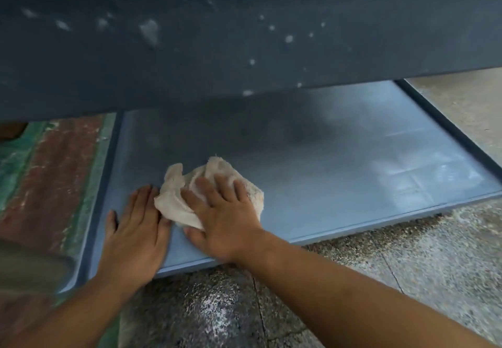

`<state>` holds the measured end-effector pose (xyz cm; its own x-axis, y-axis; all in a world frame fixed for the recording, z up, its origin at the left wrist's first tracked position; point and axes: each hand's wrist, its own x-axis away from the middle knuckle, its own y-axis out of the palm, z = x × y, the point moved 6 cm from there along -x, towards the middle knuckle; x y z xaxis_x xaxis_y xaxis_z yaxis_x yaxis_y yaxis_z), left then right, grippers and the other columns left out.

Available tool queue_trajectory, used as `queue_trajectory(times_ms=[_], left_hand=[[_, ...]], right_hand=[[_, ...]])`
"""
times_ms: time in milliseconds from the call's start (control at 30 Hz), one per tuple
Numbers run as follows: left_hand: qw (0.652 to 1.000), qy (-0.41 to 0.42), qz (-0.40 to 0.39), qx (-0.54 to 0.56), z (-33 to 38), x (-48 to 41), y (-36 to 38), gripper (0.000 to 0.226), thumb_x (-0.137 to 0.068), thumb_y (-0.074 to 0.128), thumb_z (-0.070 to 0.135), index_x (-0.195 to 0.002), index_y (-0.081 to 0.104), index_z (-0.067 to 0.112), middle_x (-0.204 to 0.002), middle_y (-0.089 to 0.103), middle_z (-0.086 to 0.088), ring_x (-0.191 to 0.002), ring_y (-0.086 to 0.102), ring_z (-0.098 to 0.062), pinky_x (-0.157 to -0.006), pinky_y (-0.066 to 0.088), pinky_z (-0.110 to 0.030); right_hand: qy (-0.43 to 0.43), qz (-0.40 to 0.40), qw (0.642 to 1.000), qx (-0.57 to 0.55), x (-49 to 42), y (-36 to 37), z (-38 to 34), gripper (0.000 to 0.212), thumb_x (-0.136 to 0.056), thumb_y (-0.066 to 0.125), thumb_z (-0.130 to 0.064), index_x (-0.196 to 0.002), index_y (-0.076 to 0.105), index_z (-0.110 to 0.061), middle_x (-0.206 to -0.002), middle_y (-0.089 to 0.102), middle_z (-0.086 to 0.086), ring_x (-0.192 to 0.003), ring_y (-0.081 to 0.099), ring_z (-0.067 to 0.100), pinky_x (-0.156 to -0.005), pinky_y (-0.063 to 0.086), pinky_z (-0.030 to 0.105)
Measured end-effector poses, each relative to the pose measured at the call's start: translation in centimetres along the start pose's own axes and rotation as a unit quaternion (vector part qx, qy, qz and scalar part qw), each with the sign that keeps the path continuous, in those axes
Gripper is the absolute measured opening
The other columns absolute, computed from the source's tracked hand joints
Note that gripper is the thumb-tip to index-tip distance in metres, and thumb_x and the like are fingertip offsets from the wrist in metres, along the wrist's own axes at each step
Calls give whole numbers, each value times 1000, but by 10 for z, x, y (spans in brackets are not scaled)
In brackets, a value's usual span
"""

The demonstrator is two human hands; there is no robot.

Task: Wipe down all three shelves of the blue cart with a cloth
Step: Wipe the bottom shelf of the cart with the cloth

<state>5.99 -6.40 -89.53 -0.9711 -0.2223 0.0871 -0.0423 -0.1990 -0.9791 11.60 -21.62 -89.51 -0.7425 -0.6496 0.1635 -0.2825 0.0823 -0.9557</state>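
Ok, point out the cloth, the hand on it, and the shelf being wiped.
cloth (173, 201), head view, its crumpled left fold.
right hand (225, 220), head view, the back of the hand.
shelf (326, 171), head view, bare surface right of the cloth.

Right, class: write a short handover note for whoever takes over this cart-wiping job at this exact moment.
The left hand is open, flat on the low blue metal shelf, beside the cloth.
The right hand is open, fingers spread, pressing the crumpled beige cloth onto that shelf's near left part.
Done: wiping of this shelf is under way, and nothing shows how much is finished.
Left: the shelf's right side shows pale smears, and the dark blue shelf edge above carries white spots. The upper shelves' tops are hidden, so check them.
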Motion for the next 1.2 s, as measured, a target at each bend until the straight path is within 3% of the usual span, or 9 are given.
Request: queue_trajectory(times_ms=[233, 467, 600, 833, 967, 1100, 1200], left_hand=[[999, -1, -22, -36, 2, -1, 5, 70, -83, -2, 79, -147, -15, 56, -165, -13, 7, -152, -13, -18, -120, -3, -56], [999, -12, -18, -49, 1, -3, 6, 70, -82, -2, 80, -147, -14, 57, -166, -10, 8, -152, -12, -16, -120, -2, -55], [998, -16, -15, -66, 4, -4, 10, 69, -84, -4, 78, -147, -17, 54, -165, -13, 8, -151, -14, -15, -120, -3, -55], [997, -7, -12, -80, 3, -8, 12, 67, -84, -7, 76, -145, -24, 53, -165, -16, 7, -151, -18, -17, -120, -3, -57], [997, -8, -11, -75, 3, -7, 13, 67, -85, -8, 76, -145, -25, 52, -165, -18, 6, -150, -20, -17, -120, -5, -56], [999, -3, -11, -51, 1, -10, 12, 66, -87, -4, 73, -148, -19, 52, -164, -17, 8, -150, -21, -14, -120, -7, -55], [999, 0, -6, -40, -1, -10, 11, 69, -90, -1, 66, -155, 2, 41, -165, -13, 8, -151, -17, -14, -120, -2, -56]], right_hand=[[192, 63, 979, 0, 13, -45, 176, 72, -93, 28, -72, -157, 14, -44, -169, 8, -2, -154, 0, 33, -121, 4, 59], [397, 108, 911, 5, 106, -81, 370, 75, -89, 24, -76, -154, 17, -40, -167, 14, 5, -152, 11, 40, -119, 12, 62], [466, 93, 880, 13, 123, -83, 402, 78, -86, 19, -78, -153, 18, -40, -165, 18, 8, -149, 17, 41, -118, 13, 63], [362, 100, 927, 12, 59, -77, 331, 67, -95, 22, -66, -154, 13, -38, -165, 19, 0, -150, 18, 36, -116, 17, 63], [228, 100, 968, 8, -10, -61, 221, 70, -97, 24, -64, -157, 4, -37, -167, 14, -1, -153, 14, 32, -120, 12, 57], [57, 62, 996, 39, -45, -34, 97, 71, -96, 31, -63, -158, 10, -35, -167, 16, -2, -153, 15, 29, -120, 12, 53], [-58, 23, 996, 56, -25, -17, 44, 70, -96, 32, -61, -158, 12, -35, -168, 14, 0, -153, 10, 31, -120, 10, 54]])
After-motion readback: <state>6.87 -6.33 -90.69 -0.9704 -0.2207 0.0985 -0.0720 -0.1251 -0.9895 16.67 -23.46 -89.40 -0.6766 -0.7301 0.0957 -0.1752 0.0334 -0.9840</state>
